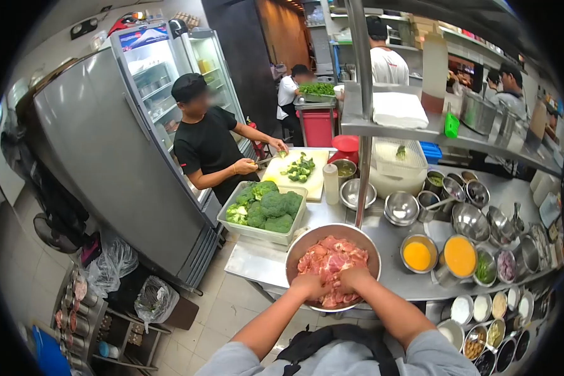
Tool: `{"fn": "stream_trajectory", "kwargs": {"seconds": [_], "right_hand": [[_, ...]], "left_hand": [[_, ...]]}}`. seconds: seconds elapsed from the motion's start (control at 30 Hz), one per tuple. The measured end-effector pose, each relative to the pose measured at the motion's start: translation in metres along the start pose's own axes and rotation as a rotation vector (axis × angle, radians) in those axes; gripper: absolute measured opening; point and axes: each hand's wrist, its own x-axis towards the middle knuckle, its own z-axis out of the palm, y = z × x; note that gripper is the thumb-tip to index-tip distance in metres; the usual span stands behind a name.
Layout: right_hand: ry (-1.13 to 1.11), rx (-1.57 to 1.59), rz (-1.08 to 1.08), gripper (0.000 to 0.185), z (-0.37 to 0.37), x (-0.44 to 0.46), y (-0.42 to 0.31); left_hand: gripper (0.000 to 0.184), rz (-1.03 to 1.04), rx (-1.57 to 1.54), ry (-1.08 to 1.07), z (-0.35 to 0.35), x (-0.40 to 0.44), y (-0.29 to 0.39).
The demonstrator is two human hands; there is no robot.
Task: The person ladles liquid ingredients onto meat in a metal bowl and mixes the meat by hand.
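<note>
A wide metal bowl (291, 263) stands at the front edge of the steel counter, filled with pieces of raw meat (333, 252). Both of my hands are in it. My left hand (309, 286) presses into the meat on the near left side, its fingers buried and out of sight. Just to its right, my right hand (356, 281) is sunk into the same pile, and its fingers are hidden too. Whether either hand grips a piece cannot be made out.
A tub of broccoli (276, 212) sits left of the bowl. Beyond it a person (210, 135) cuts broccoli on a white board (313, 182). To the right are containers of orange liquid (460, 255) and several metal bowls. A shelf post (361, 188) rises behind the meat.
</note>
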Motion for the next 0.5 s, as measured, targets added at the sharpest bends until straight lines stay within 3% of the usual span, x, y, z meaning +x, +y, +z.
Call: {"fn": "stream_trajectory", "kwargs": {"seconds": [0.03,0.07,0.13,0.2,0.3,0.37,0.43,0.5], "right_hand": [[0.052,-0.028,-0.037,0.040,0.001,-0.002,0.004],[0.048,-0.059,-0.047,0.040,0.007,-0.002,0.012],[0.330,0.272,-0.277,0.039,0.022,-0.003,0.033],[0.209,0.149,-0.306,0.034,0.009,-0.027,0.025],[0.246,0.198,-0.537,0.029,0.017,-0.060,-0.020],[0.166,0.244,-0.871,0.024,0.029,-0.073,-0.057],[-0.120,0.526,-1.028,0.018,0.013,-0.105,-0.110],[-0.290,0.788,-1.315,0.022,0.007,-0.126,-0.157]], "left_hand": [[0.052,-0.039,-0.013,-0.087,-0.005,-0.005,-0.004],[0.050,0.011,-0.097,0.136,-0.001,-0.020,-0.011],[0.048,-0.017,-0.372,0.473,-0.002,-0.068,-0.009],[0.050,-0.107,-0.580,0.686,0.011,-0.101,-0.024],[0.045,-0.317,-0.710,0.697,0.049,-0.158,-0.048],[0.042,-0.451,-0.822,0.676,0.073,-0.196,-0.059],[0.039,-0.520,-0.649,0.675,0.107,-0.233,-0.070],[0.039,-0.617,-0.679,0.660,0.128,-0.273,-0.074]]}}
